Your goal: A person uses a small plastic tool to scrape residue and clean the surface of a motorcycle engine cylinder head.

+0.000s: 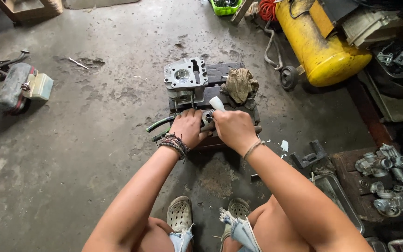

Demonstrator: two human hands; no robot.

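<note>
1. Left hand (188, 128) closed around a small round metal part (207, 115) on the near edge of a dark work block (225, 74), wrist wrapped in dark bracelets (175, 143).
2. Right hand (233, 129) just beside it, touching, fist clamped on a white-handled tool (217, 103) angled onto that same part.
3. Nearer than the hands: two pale clogs (179, 214) on the stained concrete floor (94, 116).
4. Left of the hands: two dark hoses or handles (159, 124) poking out from under the block.
5. Farther along the block: grey cylinder head (185, 73) at left, crumpled tan rag (240, 84) at right.
6. Right side, near: metal tray (339, 196) and a heap of small silvery engine parts (390, 182).
7. Far right: yellow air tank (320, 44) with a small black wheel (288, 77).
8. Far left: small padded creeper or stool (22, 87).
</note>
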